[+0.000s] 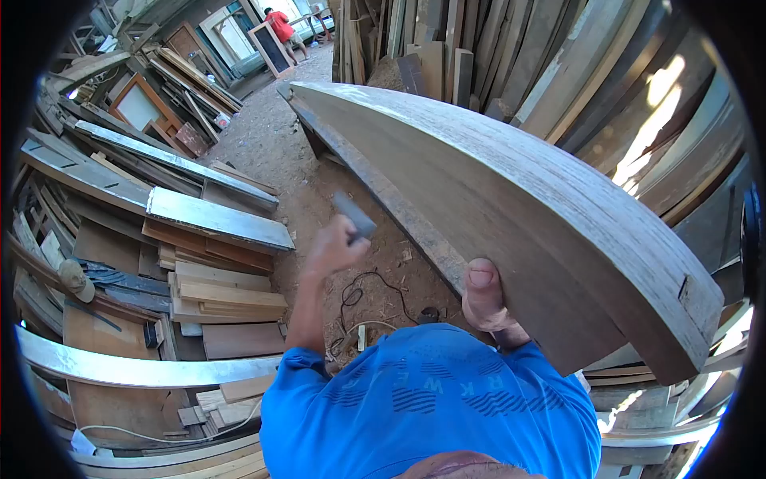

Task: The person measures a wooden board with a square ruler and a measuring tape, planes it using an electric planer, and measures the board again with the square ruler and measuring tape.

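Note:
A long curved wooden piece (pixel 447 160) with a pale, weathered top edge stands on its side, slanting from the upper middle to the lower right. Beneath its left side runs a narrow dark beam (pixel 383 195). My right hand (pixel 487 295) is against the near end of the curved piece, thumb up on its side face; the other fingers are hidden below. Out to the left, my left hand (pixel 337 246) is closed around a grey block-like object (pixel 355 215), apart from the wood and above the dirt floor.
Stacked boards (pixel 227 295) and white-painted planks (pixel 215 217) lie at the left. Planks lean along the upper right (pixel 550 72). A black cable (pixel 375 275) curls on the ground (pixel 319 180). Far off stands a person in red (pixel 279 25).

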{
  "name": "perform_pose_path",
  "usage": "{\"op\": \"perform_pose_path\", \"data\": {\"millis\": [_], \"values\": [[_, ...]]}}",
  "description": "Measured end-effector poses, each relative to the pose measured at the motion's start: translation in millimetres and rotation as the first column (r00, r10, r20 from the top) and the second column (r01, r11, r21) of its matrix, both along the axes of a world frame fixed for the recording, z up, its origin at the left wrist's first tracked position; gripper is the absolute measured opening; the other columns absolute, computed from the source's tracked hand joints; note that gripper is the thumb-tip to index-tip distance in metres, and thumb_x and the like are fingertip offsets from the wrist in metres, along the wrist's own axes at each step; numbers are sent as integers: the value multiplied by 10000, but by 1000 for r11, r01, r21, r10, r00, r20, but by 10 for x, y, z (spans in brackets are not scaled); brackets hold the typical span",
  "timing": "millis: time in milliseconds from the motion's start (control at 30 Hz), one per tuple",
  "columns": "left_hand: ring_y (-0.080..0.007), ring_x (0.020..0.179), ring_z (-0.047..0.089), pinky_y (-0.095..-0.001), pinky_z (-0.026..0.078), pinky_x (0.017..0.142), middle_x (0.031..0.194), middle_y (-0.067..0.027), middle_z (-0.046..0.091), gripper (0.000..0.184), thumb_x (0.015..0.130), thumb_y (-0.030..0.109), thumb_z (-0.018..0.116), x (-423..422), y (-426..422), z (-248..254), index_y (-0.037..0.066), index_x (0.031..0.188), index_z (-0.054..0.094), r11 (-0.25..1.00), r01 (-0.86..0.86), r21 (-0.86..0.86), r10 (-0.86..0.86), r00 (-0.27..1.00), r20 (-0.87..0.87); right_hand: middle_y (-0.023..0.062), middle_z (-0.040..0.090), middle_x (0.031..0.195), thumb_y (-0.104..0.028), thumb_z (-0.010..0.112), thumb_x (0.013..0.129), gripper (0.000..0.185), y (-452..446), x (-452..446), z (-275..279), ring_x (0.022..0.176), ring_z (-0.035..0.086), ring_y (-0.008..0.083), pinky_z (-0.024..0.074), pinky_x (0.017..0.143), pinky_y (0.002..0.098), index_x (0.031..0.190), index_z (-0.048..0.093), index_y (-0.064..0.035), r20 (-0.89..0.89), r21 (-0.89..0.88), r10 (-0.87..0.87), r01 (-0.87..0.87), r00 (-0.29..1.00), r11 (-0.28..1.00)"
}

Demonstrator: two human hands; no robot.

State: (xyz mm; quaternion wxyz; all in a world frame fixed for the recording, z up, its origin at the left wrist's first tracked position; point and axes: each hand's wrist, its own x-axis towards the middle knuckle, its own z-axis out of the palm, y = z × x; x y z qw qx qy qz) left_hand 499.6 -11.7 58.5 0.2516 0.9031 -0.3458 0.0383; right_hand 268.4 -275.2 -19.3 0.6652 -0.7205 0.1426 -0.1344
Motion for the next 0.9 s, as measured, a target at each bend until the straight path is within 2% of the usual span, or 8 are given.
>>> {"op": "perform_pose_path", "data": {"millis": [67, 133, 233, 300, 467, 500, 767, 900], "values": [[-182, 725, 672, -355, 537, 648, 817, -79, 689, 193, 929, 187, 642, 241, 361, -135, 34, 1028, 578, 970, -161, -182, 212, 925, 316, 191, 685, 1184, -321, 761, 849, 526, -70, -9, -9, 1019, 681, 329, 549, 893, 437, 1279, 659, -36, 14, 12, -31, 31, 999, 999], [-139, 695, 644, -326, 526, 624, 826, -71, 689, 123, 963, 129, 589, 194, 554, 389, 47, 1054, 591, 769, -531, -355, 444, 844, -301, 192, 684, 1186, -320, 762, 847, 528, -142, -47, 8, 1023, 680, 330, 548, 896, 438, 1280, 658, -36, 19, 25, -63, 62, 998, 998], [-60, 726, 535, -243, 448, 645, 900, -11, 679, 104, 1024, 101, 560, 509, 844, 478, 19, 1046, 620, 392, -251, -885, 304, 944, -133, 192, 684, 1189, -318, 762, 846, 530, -240, -127, -4, 1028, 679, 332, 547, 899, 440, 1282, 658, -36, 12, 40, -108, 107, 994, 993], [-69, 810, 540, -250, 457, 719, 959, -15, 659, 121, 1011, 97, 591, 684, 867, 580, 18, 1084, 647, 313, -127, -941, 385, 923, 3, 192, 683, 1191, -317, 762, 844, 531, -289, -216, -35, 1032, 678, 333, 547, 902, 441, 1283, 657, -36, -7, 47, -133, 133, 991, 990], [-102, 816, 584, -279, 491, 736, 931, -18, 667, 161, 984, 128, 658, 1417, 399, 683, 1, 1084, 661, 307, -112, -945, 359, 933, 6, 193, 682, 1196, -315, 762, 842, 535, -292, -582, -195, 1040, 676, 335, 545, 908, 444, 1286, 655, -36, -118, 60, -181, 189, 976, 980], [-107, 779, 598, -292, 505, 724, 888, -26, 682, 147, 972, 134, 675, 1614, 341, 639, 8, 1048, 674, 436, -223, -872, 454, 891, -1, 193, 682, 1197, -314, 762, 841, 536, -287, -693, -231, 1042, 675, 336, 544, 909, 444, 1286, 655, -36, -149, 59, -197, 208, 969, 976], [-156, 807, 668, -332, 539, 754, 943, -99, 740, 160, 956, 120, 676, 2527, -614, 226, 14, 1076, 682, 551, -191, -812, 206, 974, -89, 194, 680, 1204, -310, 762, 836, 542, -176, -1131, -302, 1056, 672, 340, 541, 919, 449, 1291, 653, -36, -379, 23, -304, 338, 874, 941], [-155, 786, 665, -331, 535, 746, 915, -89, 735, 172, 970, 144, 667, 2673, -714, 102, 18, 1086, 678, 449, -227, -864, 188, 970, -156, 195, 680, 1208, -308, 762, 834, 545, -95, -1189, -308, 1063, 671, 342, 540, 923, 451, 1293, 651, -36, -440, 18, -326, 371, 837, 928]]}}
